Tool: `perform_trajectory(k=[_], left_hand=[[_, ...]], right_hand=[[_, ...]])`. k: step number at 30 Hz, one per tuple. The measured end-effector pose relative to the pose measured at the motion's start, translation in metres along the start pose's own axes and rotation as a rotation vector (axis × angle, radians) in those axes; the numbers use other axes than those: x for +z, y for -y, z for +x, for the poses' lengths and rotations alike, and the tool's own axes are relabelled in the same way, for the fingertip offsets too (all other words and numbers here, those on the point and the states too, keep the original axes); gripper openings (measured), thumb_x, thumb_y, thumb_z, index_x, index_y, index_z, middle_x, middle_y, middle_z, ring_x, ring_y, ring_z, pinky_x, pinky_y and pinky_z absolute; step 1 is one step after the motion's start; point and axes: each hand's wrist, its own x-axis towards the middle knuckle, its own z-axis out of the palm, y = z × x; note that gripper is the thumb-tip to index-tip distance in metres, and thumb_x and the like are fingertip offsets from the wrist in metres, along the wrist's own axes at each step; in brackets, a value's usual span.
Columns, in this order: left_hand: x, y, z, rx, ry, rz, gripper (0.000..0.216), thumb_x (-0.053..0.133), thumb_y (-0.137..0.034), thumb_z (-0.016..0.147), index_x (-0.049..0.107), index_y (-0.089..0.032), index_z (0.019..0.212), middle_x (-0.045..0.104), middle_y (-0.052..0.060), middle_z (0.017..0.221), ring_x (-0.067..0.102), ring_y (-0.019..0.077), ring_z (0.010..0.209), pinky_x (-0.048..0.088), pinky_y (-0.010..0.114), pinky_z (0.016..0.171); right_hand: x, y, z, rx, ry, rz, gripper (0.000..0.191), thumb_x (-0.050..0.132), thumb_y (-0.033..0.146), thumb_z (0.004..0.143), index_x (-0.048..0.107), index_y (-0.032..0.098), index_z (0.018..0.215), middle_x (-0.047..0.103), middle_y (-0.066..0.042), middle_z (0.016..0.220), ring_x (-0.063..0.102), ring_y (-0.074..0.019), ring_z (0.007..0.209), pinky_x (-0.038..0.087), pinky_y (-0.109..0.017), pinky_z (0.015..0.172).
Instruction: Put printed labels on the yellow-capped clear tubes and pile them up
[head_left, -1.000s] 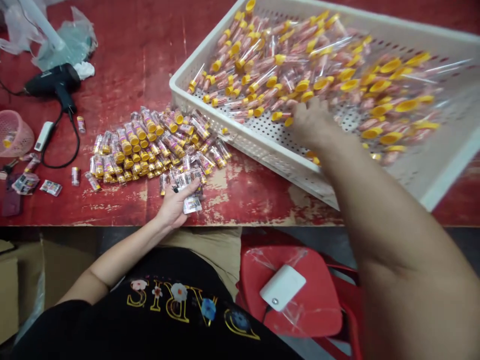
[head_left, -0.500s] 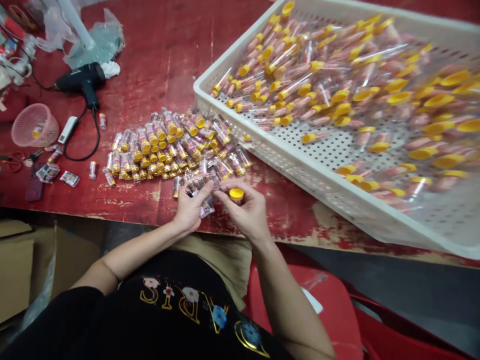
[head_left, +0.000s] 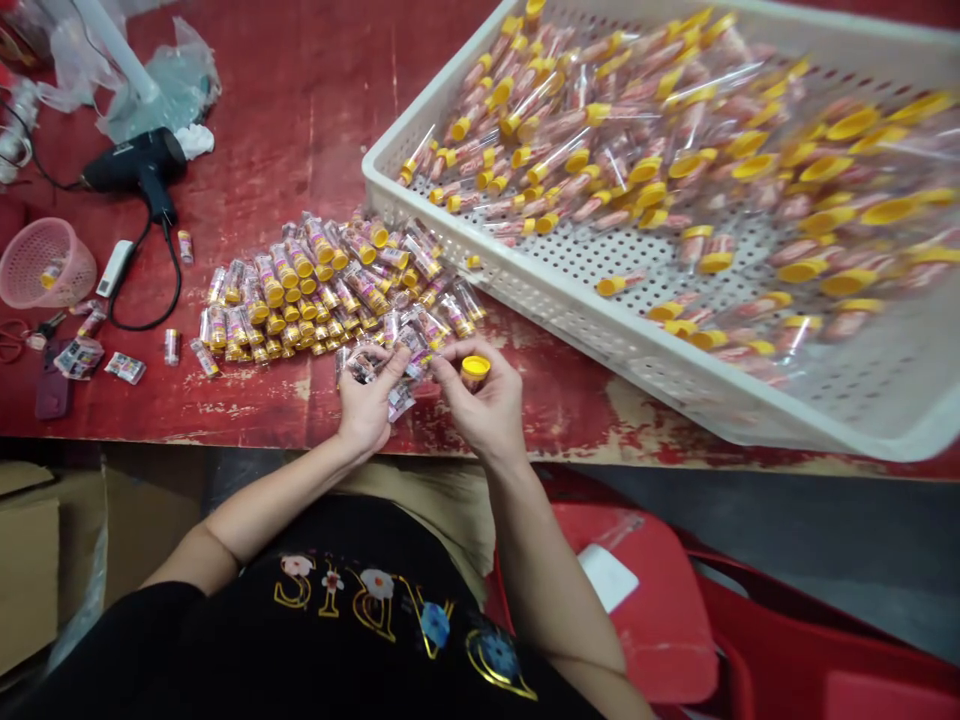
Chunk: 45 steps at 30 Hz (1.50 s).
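Note:
My left hand (head_left: pixel 364 408) is closed on a bunch of printed clear plastic sleeves (head_left: pixel 400 402), thumb pressed on top. Close on its right, my right hand (head_left: pixel 493 408) curls round a small tube with a yellow cap (head_left: pixel 475 370), the cap facing up. Its thumb and forefinger meet at the edge of the sleeves; whether they pinch one is too small to tell. Just beyond both hands lies a heaped pile of small yellow-capped tubes in printed wrap (head_left: pixel 300 285). Part of the pile is hidden behind my fingers.
A large white perforated crate (head_left: pixel 600 345) with many yellow-capped tubes stands at the right. Leftward on the red table (head_left: pixel 255 120) are a black heat gun (head_left: pixel 139 165) with its cord, a pink basket (head_left: pixel 49 262), scissors (head_left: pixel 10 340) and sleeve packs (head_left: pixel 125 367). A red chair (head_left: pixel 660 620) is below.
The whole view has shifted slightly, with table items and crate appearing further left. Both hands keep their hold on the sleeves and the tube, with only small finger movement.

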Motion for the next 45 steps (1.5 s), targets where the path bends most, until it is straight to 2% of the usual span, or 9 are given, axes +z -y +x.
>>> perform_trajectory(k=[5,11,15,18,28,32,37,42,45], left_hand=[[0.001,-0.001,0.0,0.019,0.063,-0.037,0.053,0.095,-0.03,0.052,0.068,-0.018,0.095,0.071,0.0,0.087,0.067,0.0117,0.079,0.054,0.027,0.081],[0.008,-0.002,0.003,-0.031,0.018,-0.018,0.055,0.094,-0.036,0.054,0.07,-0.019,0.101,0.072,-0.001,0.086,0.063,0.0083,0.065,0.056,0.024,0.073],[0.008,-0.006,0.007,-0.091,0.004,-0.051,0.064,0.095,-0.032,0.052,0.07,-0.019,0.108,0.074,0.002,0.09,0.067,0.0107,0.071,0.057,0.026,0.075],[0.007,-0.007,0.005,-0.145,0.014,-0.052,0.065,0.095,-0.031,0.052,0.07,-0.02,0.11,0.074,0.001,0.087,0.066,0.0103,0.068,0.058,0.026,0.072],[0.004,-0.008,-0.013,-0.254,0.095,0.015,0.07,0.096,-0.034,0.052,0.068,-0.022,0.115,0.072,-0.001,0.089,0.066,0.011,0.068,0.06,0.03,0.074],[0.003,-0.005,-0.013,-0.233,0.139,0.014,0.065,0.094,-0.036,0.057,0.067,-0.022,0.116,0.072,-0.002,0.087,0.067,0.0105,0.07,0.059,0.03,0.077],[0.002,-0.006,-0.012,-0.164,0.11,0.032,0.065,0.094,-0.034,0.056,0.068,-0.022,0.115,0.073,-0.001,0.09,0.069,0.0123,0.074,0.057,0.028,0.076],[0.003,-0.01,-0.013,-0.248,0.11,0.034,0.061,0.095,-0.034,0.053,0.07,-0.02,0.107,0.07,-0.003,0.08,0.065,0.01,0.064,0.06,0.029,0.073],[0.005,-0.011,-0.014,-0.294,0.114,0.034,0.061,0.096,-0.035,0.051,0.071,-0.019,0.105,0.069,-0.004,0.077,0.064,0.01,0.06,0.061,0.033,0.074]], right_hand=[[0.001,0.004,-0.002,0.041,0.021,0.039,0.034,0.079,0.043,0.074,0.067,0.02,0.095,0.066,0.001,0.077,0.057,-0.0105,0.064,0.049,-0.025,0.062],[0.001,-0.003,-0.003,0.075,0.013,0.17,0.036,0.068,0.055,0.083,0.059,0.024,0.099,0.058,0.003,0.073,0.054,-0.0104,0.059,0.047,-0.025,0.057],[-0.018,0.0,-0.012,-0.017,-0.018,0.227,0.039,0.056,0.063,0.089,0.057,0.026,0.099,0.057,-0.003,0.092,0.059,-0.0133,0.079,0.052,-0.026,0.069],[-0.028,0.008,-0.021,-0.083,-0.032,0.204,0.041,0.049,0.065,0.091,0.059,0.029,0.108,0.053,-0.003,0.09,0.056,-0.0138,0.077,0.052,-0.028,0.07],[-0.012,-0.009,-0.03,-0.22,-0.295,0.074,0.038,0.05,0.055,0.095,0.055,0.037,0.128,0.059,-0.006,0.105,0.062,-0.0159,0.078,0.054,-0.03,0.063],[-0.01,-0.013,-0.049,-0.247,-0.34,0.175,0.034,0.065,0.048,0.089,0.063,0.037,0.12,0.059,-0.004,0.107,0.061,-0.0137,0.074,0.056,-0.029,0.058],[-0.021,-0.013,-0.067,-0.236,-0.26,0.153,0.028,0.069,0.047,0.085,0.069,0.03,0.108,0.062,-0.006,0.108,0.066,-0.0216,0.099,0.064,-0.037,0.071],[-0.03,-0.013,-0.065,-0.212,-0.317,0.23,0.031,0.068,0.049,0.086,0.069,0.031,0.112,0.063,-0.005,0.106,0.067,-0.0168,0.082,0.063,-0.035,0.069],[-0.031,-0.012,-0.063,-0.224,-0.329,0.264,0.032,0.07,0.05,0.084,0.069,0.031,0.11,0.063,-0.004,0.104,0.067,-0.0174,0.084,0.063,-0.037,0.071]])
